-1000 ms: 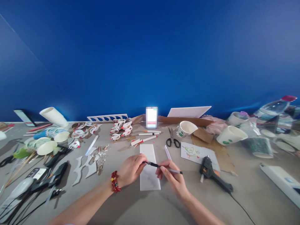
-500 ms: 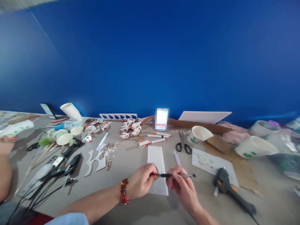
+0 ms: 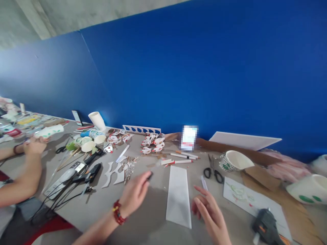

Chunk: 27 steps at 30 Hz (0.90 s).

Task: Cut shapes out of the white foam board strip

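Note:
My left hand (image 3: 135, 194), with a red bead bracelet at the wrist, is closed on a black pen (image 3: 150, 176). Only the pen's dark end shows past the fingertips; the rest is hidden in the hand. On the other side of a white foam strip (image 3: 178, 197), my right hand (image 3: 208, 212) is open, fingers loosely curled and apart, holding nothing. A whitish pen (image 3: 204, 183) lies just beyond its fingertips. The bare strip lies flat between both hands, touched by neither.
Black scissors (image 3: 213, 172), a paper cup (image 3: 236, 160), a drawing sheet (image 3: 242, 194) and a glue gun (image 3: 267, 224) lie to the right. White-and-red bird cutouts (image 3: 153, 143), foam scraps (image 3: 114, 175) and a corded glue gun (image 3: 89, 173) lie left. A co-worker's hand (image 3: 37, 144) is farther left.
My right hand has let go of the pen and opened. The left hand has moved left, away from the strip, with the pen. The view has swung left.

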{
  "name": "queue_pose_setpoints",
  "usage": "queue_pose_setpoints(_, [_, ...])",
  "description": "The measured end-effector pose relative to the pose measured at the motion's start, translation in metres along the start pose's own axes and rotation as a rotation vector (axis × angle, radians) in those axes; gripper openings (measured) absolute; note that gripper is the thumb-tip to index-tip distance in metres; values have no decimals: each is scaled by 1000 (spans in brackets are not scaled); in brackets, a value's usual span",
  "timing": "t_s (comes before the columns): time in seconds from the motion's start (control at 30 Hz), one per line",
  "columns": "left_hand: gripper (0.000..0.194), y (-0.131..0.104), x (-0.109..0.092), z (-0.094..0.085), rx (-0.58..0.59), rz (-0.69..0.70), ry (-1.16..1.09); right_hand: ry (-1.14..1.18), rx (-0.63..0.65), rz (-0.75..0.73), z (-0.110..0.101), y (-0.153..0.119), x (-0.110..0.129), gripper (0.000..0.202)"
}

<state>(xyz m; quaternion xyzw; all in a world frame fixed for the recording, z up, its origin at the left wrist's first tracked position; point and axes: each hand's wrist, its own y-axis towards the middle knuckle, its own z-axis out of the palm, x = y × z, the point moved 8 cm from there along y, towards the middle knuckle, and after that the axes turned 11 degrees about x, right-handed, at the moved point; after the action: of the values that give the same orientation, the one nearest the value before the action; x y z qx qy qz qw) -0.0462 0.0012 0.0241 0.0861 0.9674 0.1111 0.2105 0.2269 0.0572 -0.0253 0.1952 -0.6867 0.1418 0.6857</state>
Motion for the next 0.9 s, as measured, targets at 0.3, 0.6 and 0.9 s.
queue_pose_setpoints(0.3, [33, -67, 159, -97, -148, -605, 894, -77, 34, 30, 8, 2, -7, 37])
queue_pose_setpoints(0.6, [27, 14, 0, 2, 162, 106, 220, -509, -92, -99, -18, 4, 22, 19])
queue_pose_setpoints(0.9, [84, 51, -59, 92, 462, 323, 95, -1106, -198, -25, -44, 11, 35, 34])
